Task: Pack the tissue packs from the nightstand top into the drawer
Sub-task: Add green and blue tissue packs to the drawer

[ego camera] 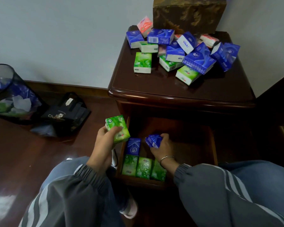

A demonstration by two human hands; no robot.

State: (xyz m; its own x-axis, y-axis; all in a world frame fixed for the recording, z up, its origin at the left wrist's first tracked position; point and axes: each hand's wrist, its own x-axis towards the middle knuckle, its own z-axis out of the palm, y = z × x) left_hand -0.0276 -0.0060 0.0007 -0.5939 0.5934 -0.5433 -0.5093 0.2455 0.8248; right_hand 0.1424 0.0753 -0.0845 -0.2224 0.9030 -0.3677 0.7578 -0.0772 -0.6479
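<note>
Several blue, green and pink tissue packs (179, 49) lie heaped on the dark wooden nightstand top (154, 86). Below it the drawer (203, 145) is pulled open. Three green packs (143, 167) stand in a row along the drawer's near left side, with one blue pack (134, 146) behind them. My left hand (105, 145) grips a green pack (117, 128) just outside the drawer's left edge. My right hand (162, 148) grips a blue pack (152, 140) inside the drawer, beside the blue one lying there.
A brown patterned box (188, 13) stands at the back of the nightstand. On the floor to the left are a mesh bin (8, 95) with wrappers and a black bag (66, 112). My knees frame the drawer front. Dark furniture stands at the right.
</note>
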